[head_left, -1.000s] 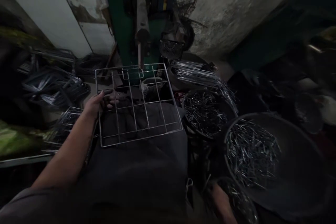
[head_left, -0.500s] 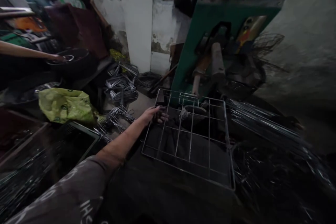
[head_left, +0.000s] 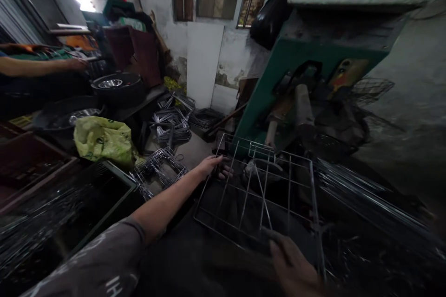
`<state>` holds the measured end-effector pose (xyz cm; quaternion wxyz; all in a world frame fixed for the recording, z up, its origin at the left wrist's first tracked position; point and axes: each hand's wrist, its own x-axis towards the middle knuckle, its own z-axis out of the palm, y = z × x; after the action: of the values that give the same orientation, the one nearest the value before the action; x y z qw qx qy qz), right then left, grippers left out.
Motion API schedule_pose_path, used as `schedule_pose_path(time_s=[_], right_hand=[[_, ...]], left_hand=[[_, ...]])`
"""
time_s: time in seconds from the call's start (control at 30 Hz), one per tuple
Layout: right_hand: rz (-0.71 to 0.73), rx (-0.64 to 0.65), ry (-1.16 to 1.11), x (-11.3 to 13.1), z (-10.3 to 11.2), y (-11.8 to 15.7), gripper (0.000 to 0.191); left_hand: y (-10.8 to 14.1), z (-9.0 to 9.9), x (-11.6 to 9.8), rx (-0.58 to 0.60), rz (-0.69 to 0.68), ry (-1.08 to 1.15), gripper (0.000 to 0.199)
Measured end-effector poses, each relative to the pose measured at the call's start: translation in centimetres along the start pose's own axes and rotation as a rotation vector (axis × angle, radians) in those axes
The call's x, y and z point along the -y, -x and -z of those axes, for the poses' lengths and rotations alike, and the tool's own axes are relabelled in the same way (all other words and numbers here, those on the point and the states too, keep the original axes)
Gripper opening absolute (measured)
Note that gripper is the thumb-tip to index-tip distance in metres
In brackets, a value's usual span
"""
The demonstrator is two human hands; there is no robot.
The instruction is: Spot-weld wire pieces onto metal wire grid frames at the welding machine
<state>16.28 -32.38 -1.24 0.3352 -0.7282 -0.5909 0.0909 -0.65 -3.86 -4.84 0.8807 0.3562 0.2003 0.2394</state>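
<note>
In front of me a wire rack point(head_left: 243, 204), a rectangular grid of thin metal rods, lies tilted over my dark-clothed lap. My left hand point(head_left: 216, 167) grips its far left side, thumb over the edge wire and fingers beneath. A loose thin metal rod point(head_left: 264, 198) runs slantwise across the grid. My right hand point(head_left: 294, 262), somewhat blurred, is closed on the rod's near end, low over the rack's near right part. Beyond the rack stands a green machine point(head_left: 256, 106) with two thick electrode arms point(head_left: 304, 104) reaching toward me.
Stacked wire frames point(head_left: 170, 125) lie on the floor, and more wire pieces point(head_left: 160, 167) are nearer. A yellow-green sack point(head_left: 102, 139) and a dark crate of wires point(head_left: 114, 178) stand at left. Long rods point(head_left: 362, 195) lie at right. Another person's arm point(head_left: 45, 66) reaches in at far left.
My right hand has come into view from below with a thin rod laid over the rack. My left hand keeps its hold. The view has tilted up and swung left; the other person's arm has moved off the tub.
</note>
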Motion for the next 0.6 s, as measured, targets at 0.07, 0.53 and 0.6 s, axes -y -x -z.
schedule_pose_path(time_s=[0.07,0.53,0.6], right_hand=[[0.102,0.018,0.010,-0.4,-0.9,-0.8,0.031],[0.125,0.220,0.137,-1.9,-2.3,-0.3,0.039],[0.174,0.256,0.189,-1.4,-2.6,-0.9,0.050]], left_hand=[[-0.1,0.2,0.1,0.001,-0.011,0.002,0.034],[0.3,-0.1,-0.2,-0.001,-0.003,0.020,0.040],[0.4,-0.2,-0.2,-0.009,-0.007,0.025,0.039]])
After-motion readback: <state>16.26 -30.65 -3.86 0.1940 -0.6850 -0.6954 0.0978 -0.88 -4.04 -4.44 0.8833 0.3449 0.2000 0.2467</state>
